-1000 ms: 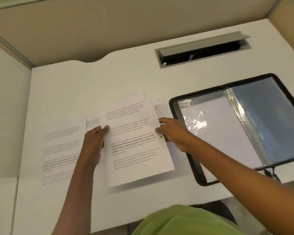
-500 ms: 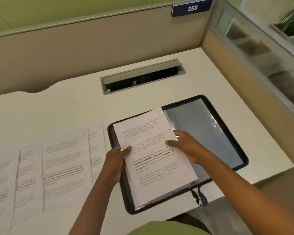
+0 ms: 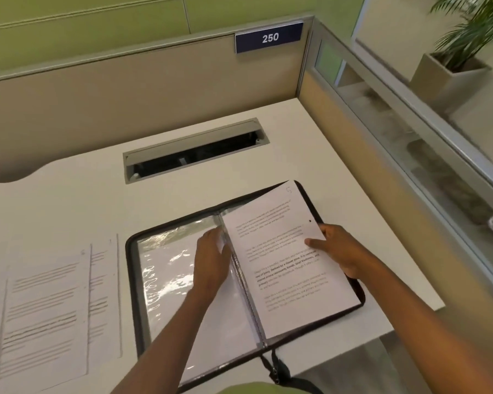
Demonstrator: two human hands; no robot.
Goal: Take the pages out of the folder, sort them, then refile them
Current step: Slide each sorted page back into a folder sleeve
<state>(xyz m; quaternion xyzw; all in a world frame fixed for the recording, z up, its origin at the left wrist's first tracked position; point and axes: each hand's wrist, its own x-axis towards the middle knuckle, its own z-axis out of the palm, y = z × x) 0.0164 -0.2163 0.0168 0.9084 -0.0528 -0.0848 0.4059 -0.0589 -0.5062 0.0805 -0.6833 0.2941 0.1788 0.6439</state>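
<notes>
Over the right half of the open zip folder (image 3: 131, 251) we see the printed page (image 3: 285, 268), long axis running along the spine, left edge against it. The right hand (image 3: 345, 251) grips its right edge, thumb on top; the left hand (image 3: 211, 260) sits at the spine, and whether it pinches page or plastic we cannot tell. The left clear sleeve (image 3: 165, 280) holds a sheet. Loose pages (image 3: 49, 308) lie on the desk (image 3: 69, 200), left of the folder
</notes>
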